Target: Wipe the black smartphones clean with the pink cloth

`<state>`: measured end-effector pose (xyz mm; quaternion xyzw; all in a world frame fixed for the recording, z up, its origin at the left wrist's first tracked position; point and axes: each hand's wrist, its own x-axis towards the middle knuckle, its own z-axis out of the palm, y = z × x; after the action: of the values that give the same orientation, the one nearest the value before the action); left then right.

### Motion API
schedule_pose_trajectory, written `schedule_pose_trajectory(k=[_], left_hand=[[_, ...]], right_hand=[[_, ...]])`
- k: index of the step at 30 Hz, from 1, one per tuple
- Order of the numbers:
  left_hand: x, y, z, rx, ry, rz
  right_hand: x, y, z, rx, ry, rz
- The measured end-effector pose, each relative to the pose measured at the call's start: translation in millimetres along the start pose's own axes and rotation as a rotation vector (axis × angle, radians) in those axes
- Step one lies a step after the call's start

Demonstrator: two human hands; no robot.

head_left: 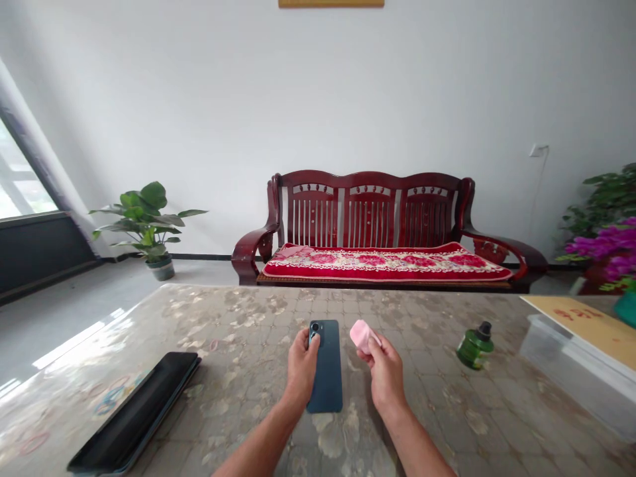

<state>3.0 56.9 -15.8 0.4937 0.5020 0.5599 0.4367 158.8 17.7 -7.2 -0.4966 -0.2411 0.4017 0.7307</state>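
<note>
A dark blue smartphone (328, 374) shows its back and camera lenses, with its camera end pointing away from me. My left hand (302, 368) grips its left edge near the top, the thumb lying beside the lenses. To the right of the phone, my right hand (385, 374) pinches a small folded pink cloth (362, 335) between thumb and fingers. The cloth is apart from the phone. Both hands are over the patterned tablecloth (238, 397). Whether the phone rests on the table or is slightly raised, I cannot tell.
A black flat case (142, 407) lies at the left, near several rubber bands (116, 396). On the right stand a green bottle (476, 346) with a black cap and a clear plastic box (571, 368) under a yellowish booklet (591, 321). Beyond the table is a wooden bench (370, 179).
</note>
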Motion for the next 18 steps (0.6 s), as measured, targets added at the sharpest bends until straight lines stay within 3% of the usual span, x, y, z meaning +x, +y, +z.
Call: schedule_pose_trajectory(k=[8,18], left_hand=[[5.4,-22.8,30.3,0.174,-0.047,-0.118],[-16.9,-6.3,36.2,0.405,-0.207,-0.049]], right_hand=[[2.7,21.3,-8.5,-0.027,-0.053,0.031],[-1.4,26.5,-9.1,-0.179,-0.063,-0.027]])
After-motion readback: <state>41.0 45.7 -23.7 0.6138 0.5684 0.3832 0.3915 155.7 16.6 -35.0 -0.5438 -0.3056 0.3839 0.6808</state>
